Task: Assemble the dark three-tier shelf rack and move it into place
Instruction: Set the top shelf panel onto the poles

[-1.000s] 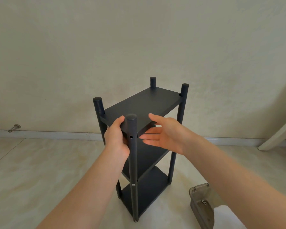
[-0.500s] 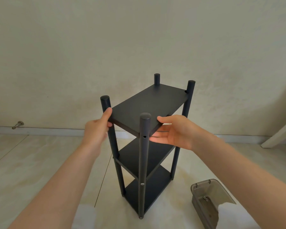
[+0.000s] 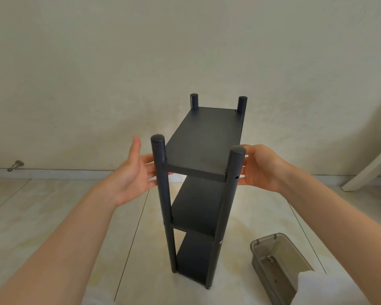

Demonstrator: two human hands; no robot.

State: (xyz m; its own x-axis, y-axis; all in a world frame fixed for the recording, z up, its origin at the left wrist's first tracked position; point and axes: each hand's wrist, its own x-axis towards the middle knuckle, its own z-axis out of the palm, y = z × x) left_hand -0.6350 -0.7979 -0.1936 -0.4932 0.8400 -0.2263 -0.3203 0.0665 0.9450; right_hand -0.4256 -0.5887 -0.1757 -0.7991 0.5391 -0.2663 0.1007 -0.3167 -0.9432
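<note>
The dark three-tier shelf rack (image 3: 204,146) stands upright on the pale tiled floor with its short end toward me, four round posts rising above the top shelf. My left hand (image 3: 131,172) is beside the near left post, palm toward the rack, thumb up and fingers straight, their tips at or just behind the post. On the other side, my right hand (image 3: 261,167) lies against the near right post at top-shelf height with its fingers stretched out. Whether either hand presses on the rack is unclear.
A smoky clear plastic box (image 3: 273,268) with a couple of small screws inside sits on the floor at the lower right. A white slanted furniture leg (image 3: 370,170) leans at the right edge. A metal door stop (image 3: 15,165) sits by the baseboard at left. The wall is close behind.
The rack has turned so its short end faces me. My left hand came off the left post and opened. My right hand left the shelf edge and moved to the right post's outer side.
</note>
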